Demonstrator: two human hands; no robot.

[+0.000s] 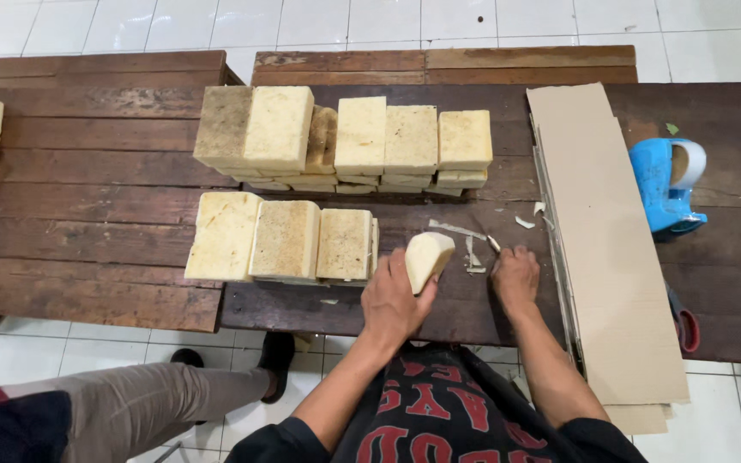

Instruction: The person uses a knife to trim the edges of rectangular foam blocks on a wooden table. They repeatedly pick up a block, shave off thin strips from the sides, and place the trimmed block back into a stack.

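Where fingers fold, right hand's [515,276] small blade [493,243] half-hidden.

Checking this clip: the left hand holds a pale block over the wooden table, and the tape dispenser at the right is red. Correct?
Not quite. In the head view the tape dispenser is blue. The left hand does hold the pale block over the wooden table.

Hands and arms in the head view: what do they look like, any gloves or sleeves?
Both are bare: no gloves, rings or watch on the left hand or the right hand. The forearms are uncovered to the elbows, where black short sleeves begin.
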